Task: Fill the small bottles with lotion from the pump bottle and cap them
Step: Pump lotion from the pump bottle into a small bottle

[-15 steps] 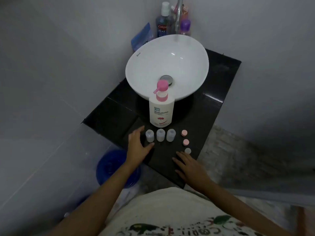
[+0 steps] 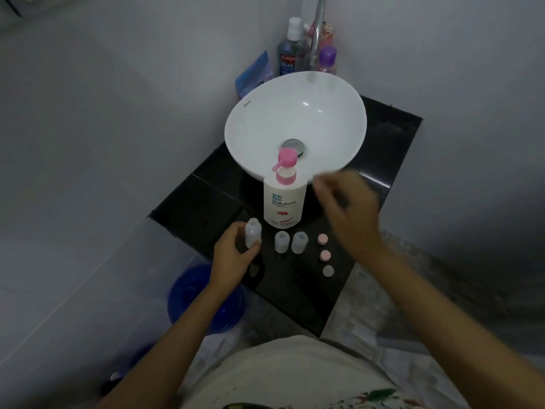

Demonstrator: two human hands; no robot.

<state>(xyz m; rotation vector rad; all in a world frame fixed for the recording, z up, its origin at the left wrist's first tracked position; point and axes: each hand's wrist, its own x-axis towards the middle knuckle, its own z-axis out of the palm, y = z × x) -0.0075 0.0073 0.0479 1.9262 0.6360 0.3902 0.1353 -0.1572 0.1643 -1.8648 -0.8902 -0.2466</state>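
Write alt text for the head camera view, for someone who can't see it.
Seen from above, a person's left hand holds one small clear bottle on a black counter while the blurred right hand reaches toward a white pump bottle with a pink pump. Two more open small bottles and three loose caps stand beside it, before a white basin.

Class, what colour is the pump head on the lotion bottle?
Pink, on a white pump bottle; the pump head shows clearly in the head view.
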